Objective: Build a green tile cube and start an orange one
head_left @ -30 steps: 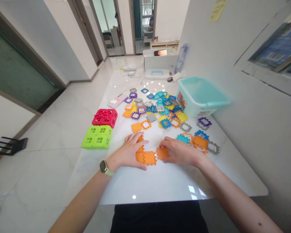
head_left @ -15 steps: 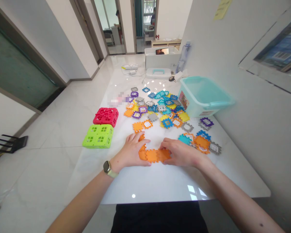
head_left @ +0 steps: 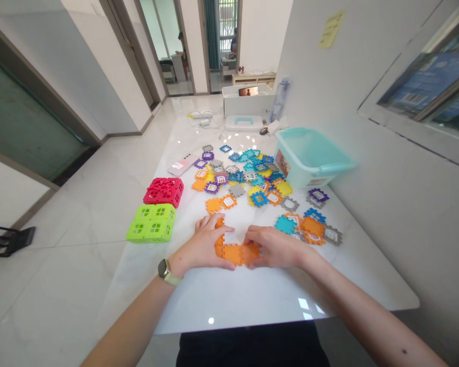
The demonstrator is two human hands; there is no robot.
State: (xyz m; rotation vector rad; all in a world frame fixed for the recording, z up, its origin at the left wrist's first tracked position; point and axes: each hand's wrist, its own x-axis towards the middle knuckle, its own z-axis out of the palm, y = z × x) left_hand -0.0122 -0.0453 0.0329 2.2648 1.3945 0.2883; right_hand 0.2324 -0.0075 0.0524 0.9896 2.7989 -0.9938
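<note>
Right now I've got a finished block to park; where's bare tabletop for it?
Bare patches: the near strip of the white table in front of both hands, and the near-left corner below the green block. Crowded: the loose tile pile between the teal bin and the red block.

Glossy white table against the wall — scattered coloured tiles mid-table, joined orange tiles near the front, red block and green block left, teal tub right, white boxes far end — pink card too
</note>
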